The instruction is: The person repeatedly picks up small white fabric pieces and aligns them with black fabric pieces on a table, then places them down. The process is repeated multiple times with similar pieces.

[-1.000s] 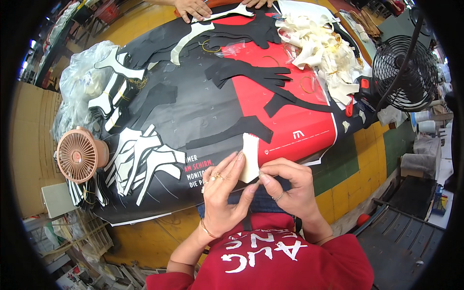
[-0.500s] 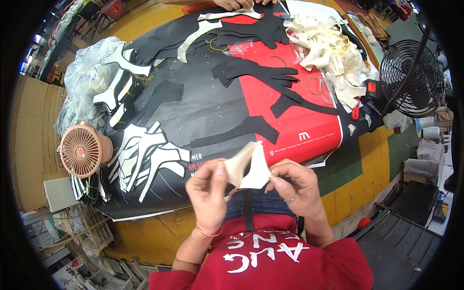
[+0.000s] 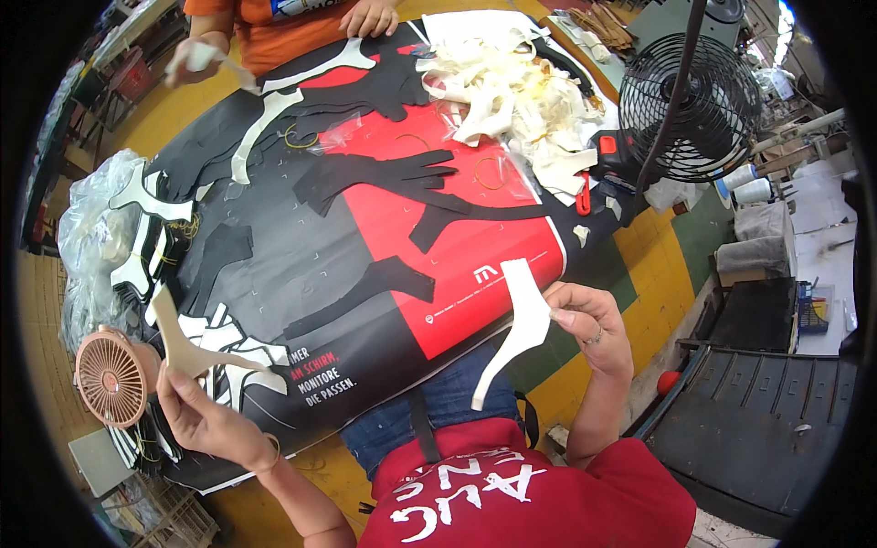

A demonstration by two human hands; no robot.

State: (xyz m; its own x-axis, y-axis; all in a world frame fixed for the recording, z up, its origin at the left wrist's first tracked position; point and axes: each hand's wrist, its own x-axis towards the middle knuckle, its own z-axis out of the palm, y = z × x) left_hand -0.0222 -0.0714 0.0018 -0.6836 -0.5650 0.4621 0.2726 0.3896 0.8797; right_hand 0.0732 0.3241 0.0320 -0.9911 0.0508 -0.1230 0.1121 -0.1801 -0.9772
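My right hand (image 3: 591, 327) pinches a white curved fabric cutout (image 3: 527, 321) by its edge, off the table's front edge. The cutout hangs with one wide end up and a narrow tail down. Out to the left, my left hand (image 3: 208, 422) holds a cream cutout (image 3: 187, 354) of similar branching shape between thumb and fingers. Under and behind it lies a spread of white cutouts with black edges (image 3: 247, 347), partly hidden by the cream piece. Black cutouts (image 3: 370, 290) lie across the middle of the table.
A small pink fan (image 3: 111, 376) stands at the left edge, below a clear plastic bag (image 3: 96, 228). Tangled cream scraps (image 3: 498, 87) heap at the far right beside a black fan (image 3: 690, 110). Across the table, a co-worker's hand (image 3: 196, 59) lifts a pale piece, blurred.
My hands have moved apart from in front of me, each carrying one of the two pale pieces, the left one outward to the left. The view has shifted right; the co-worker's orange shirt now shows.
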